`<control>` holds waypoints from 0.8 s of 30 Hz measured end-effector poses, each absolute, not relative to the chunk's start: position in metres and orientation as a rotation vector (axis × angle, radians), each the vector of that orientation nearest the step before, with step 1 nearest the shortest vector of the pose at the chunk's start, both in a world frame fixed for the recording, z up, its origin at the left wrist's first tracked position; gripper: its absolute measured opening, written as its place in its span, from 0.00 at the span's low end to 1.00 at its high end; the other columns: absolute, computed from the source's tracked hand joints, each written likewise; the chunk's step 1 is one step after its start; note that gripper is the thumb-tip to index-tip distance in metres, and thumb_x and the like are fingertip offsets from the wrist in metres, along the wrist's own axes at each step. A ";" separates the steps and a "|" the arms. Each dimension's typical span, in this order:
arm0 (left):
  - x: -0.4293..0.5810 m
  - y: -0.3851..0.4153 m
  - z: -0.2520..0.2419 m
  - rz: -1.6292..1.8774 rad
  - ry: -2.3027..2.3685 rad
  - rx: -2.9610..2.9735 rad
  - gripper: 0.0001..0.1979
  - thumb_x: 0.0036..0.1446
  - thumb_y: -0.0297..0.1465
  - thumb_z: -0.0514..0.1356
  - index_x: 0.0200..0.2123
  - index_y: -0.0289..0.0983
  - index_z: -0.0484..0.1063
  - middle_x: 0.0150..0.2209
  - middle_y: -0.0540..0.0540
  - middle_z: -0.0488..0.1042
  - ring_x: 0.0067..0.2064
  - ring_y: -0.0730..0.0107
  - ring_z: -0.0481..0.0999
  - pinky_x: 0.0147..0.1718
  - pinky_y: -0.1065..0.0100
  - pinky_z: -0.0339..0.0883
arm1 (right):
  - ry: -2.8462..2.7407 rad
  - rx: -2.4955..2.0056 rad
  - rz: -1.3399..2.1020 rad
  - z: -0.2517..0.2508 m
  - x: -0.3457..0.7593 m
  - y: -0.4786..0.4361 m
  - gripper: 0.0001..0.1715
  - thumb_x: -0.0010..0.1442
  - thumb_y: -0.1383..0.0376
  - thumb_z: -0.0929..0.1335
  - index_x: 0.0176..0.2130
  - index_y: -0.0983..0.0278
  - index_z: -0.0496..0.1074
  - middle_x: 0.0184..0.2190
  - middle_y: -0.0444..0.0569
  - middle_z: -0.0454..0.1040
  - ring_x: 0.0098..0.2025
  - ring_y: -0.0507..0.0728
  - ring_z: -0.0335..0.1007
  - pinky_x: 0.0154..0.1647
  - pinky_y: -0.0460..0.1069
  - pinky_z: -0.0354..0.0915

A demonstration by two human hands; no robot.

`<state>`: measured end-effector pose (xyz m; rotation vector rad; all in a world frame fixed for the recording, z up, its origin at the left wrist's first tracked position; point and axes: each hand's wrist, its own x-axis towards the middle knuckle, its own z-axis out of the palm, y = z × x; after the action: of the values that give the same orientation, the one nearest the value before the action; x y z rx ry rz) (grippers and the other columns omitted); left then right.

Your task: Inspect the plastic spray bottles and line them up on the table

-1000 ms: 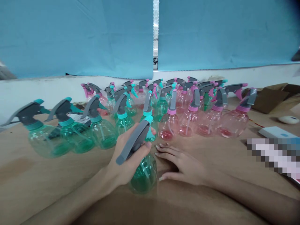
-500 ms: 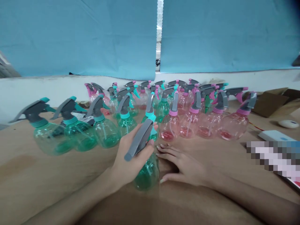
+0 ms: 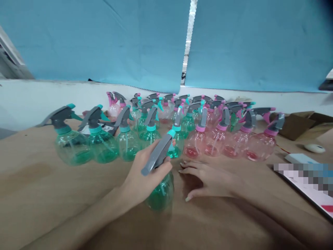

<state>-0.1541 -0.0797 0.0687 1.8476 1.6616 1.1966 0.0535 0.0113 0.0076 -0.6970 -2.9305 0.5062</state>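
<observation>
My left hand (image 3: 149, 166) is wrapped round the neck of a green spray bottle (image 3: 161, 194) with a grey and turquoise trigger head. Its nozzle points away from me, and my fingers hide the collar. To its right, my right hand (image 3: 205, 178) rests on the table with fingers stretched out, holding nothing. Just beyond my hands stands a front row: green spray bottles such as this one (image 3: 103, 149) on the left, pink spray bottles such as this one (image 3: 193, 146) on the right.
More spray bottles of both colours crowd behind the front row. An open cardboard box (image 3: 299, 125), a white computer mouse (image 3: 314, 148) and a white box (image 3: 299, 158) lie at the right on the wooden table (image 3: 78, 194). Blue cloth (image 3: 104, 41) hangs behind.
The camera view has turned slightly left, so the bottles appear shifted right. My left hand keeps its hold on the green spray bottle; my right hand stays spread on the table.
</observation>
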 end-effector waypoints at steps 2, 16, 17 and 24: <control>-0.169 -0.090 0.068 1.245 1.710 1.811 0.04 0.51 0.29 0.57 0.33 0.41 0.68 0.21 0.56 0.62 0.22 0.74 0.62 0.19 0.73 0.57 | -2.970 -0.713 0.486 0.021 0.044 0.008 0.43 0.50 0.40 0.67 0.58 0.60 0.64 0.56 0.54 0.67 0.55 0.67 0.64 0.53 0.59 0.62; -0.303 -0.170 0.063 1.434 2.327 1.525 0.14 0.51 0.42 0.60 0.38 0.41 0.74 0.32 0.46 0.78 0.36 0.55 0.77 0.37 0.59 0.70 | -2.625 -0.437 0.559 0.065 -0.135 -0.044 0.23 0.60 0.53 0.66 0.52 0.61 0.69 0.47 0.49 0.74 0.34 0.54 0.73 0.43 0.53 0.67; -0.315 -0.175 0.063 1.450 2.357 1.507 0.14 0.52 0.42 0.59 0.38 0.41 0.74 0.34 0.45 0.78 0.37 0.55 0.77 0.39 0.59 0.69 | -2.597 -0.435 0.544 0.067 -0.151 -0.047 0.23 0.60 0.54 0.66 0.51 0.62 0.69 0.48 0.49 0.74 0.36 0.56 0.73 0.43 0.53 0.67; -0.390 -0.184 0.068 1.635 2.402 1.430 0.15 0.54 0.41 0.58 0.42 0.40 0.73 0.42 0.45 0.77 0.46 0.53 0.74 0.46 0.59 0.66 | -2.495 -0.579 0.583 0.073 -0.236 -0.055 0.35 0.57 0.52 0.67 0.59 0.66 0.62 0.53 0.57 0.70 0.55 0.67 0.64 0.51 0.60 0.62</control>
<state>-0.3904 -0.1840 0.0680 1.4302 2.4023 1.6353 -0.2359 -0.0545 0.0731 -0.5790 -2.4952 0.5830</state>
